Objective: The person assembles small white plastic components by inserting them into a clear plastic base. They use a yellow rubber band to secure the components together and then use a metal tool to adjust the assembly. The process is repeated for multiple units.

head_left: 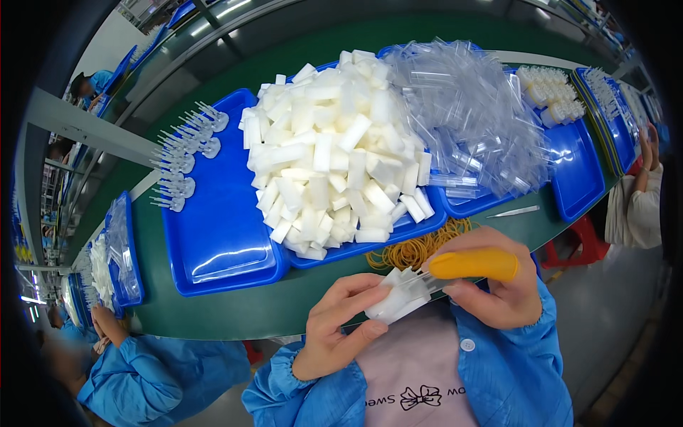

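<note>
In front of my chest, my left hand (338, 324) is closed around a bundle of white foam pieces (398, 302). My right hand (509, 295) wears a yellow finger cot (473, 265) and pinches a clear plastic part with thin prongs (431, 282). The prongs meet the foam between both hands; how far they go in is hidden. Just beyond the hands lies a heap of yellow rubber bands (407, 250). A large pile of white foam blocks (331, 153) fills the blue tray ahead.
On the left, a blue tray (220, 242) carries clear pronged parts (186, 153). Clear plastic sleeves (462, 107) are heaped to the right. Tweezers (514, 211) lie on the green table (213, 313). Foam-fitted parts (551, 96) sit far right. Co-workers (160, 373) sit at both sides.
</note>
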Available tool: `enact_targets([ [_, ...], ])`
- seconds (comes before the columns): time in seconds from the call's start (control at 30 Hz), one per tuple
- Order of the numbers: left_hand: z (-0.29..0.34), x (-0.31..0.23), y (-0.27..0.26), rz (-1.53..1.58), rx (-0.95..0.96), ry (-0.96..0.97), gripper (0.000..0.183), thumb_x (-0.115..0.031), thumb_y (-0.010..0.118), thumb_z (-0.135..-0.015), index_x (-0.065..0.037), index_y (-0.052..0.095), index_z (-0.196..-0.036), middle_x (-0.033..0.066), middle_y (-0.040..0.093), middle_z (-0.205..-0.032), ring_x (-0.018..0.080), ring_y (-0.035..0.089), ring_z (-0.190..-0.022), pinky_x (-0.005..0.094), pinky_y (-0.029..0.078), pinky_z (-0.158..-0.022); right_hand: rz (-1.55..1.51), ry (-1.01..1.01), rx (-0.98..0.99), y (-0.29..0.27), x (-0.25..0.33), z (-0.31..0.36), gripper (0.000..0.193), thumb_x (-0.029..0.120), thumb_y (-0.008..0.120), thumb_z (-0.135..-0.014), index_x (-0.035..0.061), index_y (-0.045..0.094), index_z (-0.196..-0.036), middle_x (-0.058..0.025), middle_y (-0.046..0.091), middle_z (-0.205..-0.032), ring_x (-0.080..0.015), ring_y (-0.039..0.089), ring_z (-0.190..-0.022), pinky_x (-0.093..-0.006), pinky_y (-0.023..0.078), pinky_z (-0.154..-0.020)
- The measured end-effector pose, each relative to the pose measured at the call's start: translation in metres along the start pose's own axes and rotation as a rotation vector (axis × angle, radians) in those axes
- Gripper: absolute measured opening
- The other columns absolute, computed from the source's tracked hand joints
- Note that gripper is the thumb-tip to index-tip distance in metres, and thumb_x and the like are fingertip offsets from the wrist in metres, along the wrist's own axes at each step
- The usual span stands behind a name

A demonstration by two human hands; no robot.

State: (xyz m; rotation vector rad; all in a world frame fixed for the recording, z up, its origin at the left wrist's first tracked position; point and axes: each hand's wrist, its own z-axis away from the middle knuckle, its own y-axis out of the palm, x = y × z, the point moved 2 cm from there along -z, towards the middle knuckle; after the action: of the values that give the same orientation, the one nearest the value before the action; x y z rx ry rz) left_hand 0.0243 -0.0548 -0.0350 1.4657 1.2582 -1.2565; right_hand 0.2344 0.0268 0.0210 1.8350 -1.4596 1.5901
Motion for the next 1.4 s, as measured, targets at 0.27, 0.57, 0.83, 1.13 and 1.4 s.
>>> enact_targets([
  [0.27, -0.002, 0.004, 0.0, -0.052, 0.117, -0.017, 0.044, -0.004, 0.07, -0.08, 0.001, 0.057, -0.121, 0.0186, 0.051, -0.122, 0.0248, 0.058, -0.105, 0.0334, 0.048, -0.088, -0.281, 0.216, -0.078, 0.012, -0.013, 0.009, 0.032, 0.0, 0.065, -0.075, -0.0011, 0.063, -0.107, -0.0124, 0.065, -0.098, -0.0215, 0.064, -0.086, -0.0299, 0.05, -0.076],
  [0.57, 0.003, 0.025, 0.001, 0.174, -0.231, -0.051, 0.057, -0.003, 0.078, -0.071, 0.003, 0.052, -0.121, 0.016, 0.048, -0.126, 0.0215, 0.055, -0.108, 0.0318, 0.047, -0.09, -0.209, 0.142, -0.08, 0.004, -0.026, 0.017, 0.033, 0.005, 0.074, -0.073, -0.0002, 0.062, -0.103, -0.0125, 0.061, -0.105, -0.0202, 0.061, -0.09, -0.031, 0.049, -0.079],
  [0.83, 0.002, 0.034, 0.002, 0.274, -0.326, -0.125, 0.053, -0.005, 0.076, -0.073, 0.005, 0.052, -0.119, 0.0128, 0.051, -0.119, 0.0197, 0.056, -0.104, 0.0325, 0.046, -0.091, -0.515, 0.224, -0.272, 0.024, -0.034, 0.024, 0.019, 0.004, 0.069, -0.078, -0.0031, 0.061, -0.093, -0.0124, 0.059, -0.094, -0.0207, 0.062, -0.086, -0.0313, 0.05, -0.079],
  [1.13, 0.004, 0.029, 0.001, 0.384, -0.274, -0.172, 0.057, -0.005, 0.075, -0.076, 0.004, 0.047, -0.125, 0.0134, 0.056, -0.117, 0.0203, 0.057, -0.105, 0.0333, 0.046, -0.092, -0.109, 0.046, -0.233, 0.009, -0.033, 0.013, 0.021, 0.004, 0.074, -0.071, 0.0016, 0.064, -0.09, -0.0078, 0.065, -0.094, -0.0261, 0.059, -0.093, -0.0359, 0.046, -0.082],
  [1.4, 0.004, 0.021, 0.003, 0.335, -0.252, -0.105, 0.055, 0.0, 0.075, -0.074, 0.005, 0.049, -0.121, 0.0164, 0.054, -0.117, 0.0222, 0.057, -0.106, 0.0349, 0.048, -0.092, -0.129, 0.061, -0.227, 0.007, -0.039, 0.019, 0.019, 0.009, 0.075, -0.071, 0.0051, 0.066, -0.088, -0.0045, 0.065, -0.093, -0.0279, 0.053, -0.105, -0.0416, 0.039, -0.093],
])
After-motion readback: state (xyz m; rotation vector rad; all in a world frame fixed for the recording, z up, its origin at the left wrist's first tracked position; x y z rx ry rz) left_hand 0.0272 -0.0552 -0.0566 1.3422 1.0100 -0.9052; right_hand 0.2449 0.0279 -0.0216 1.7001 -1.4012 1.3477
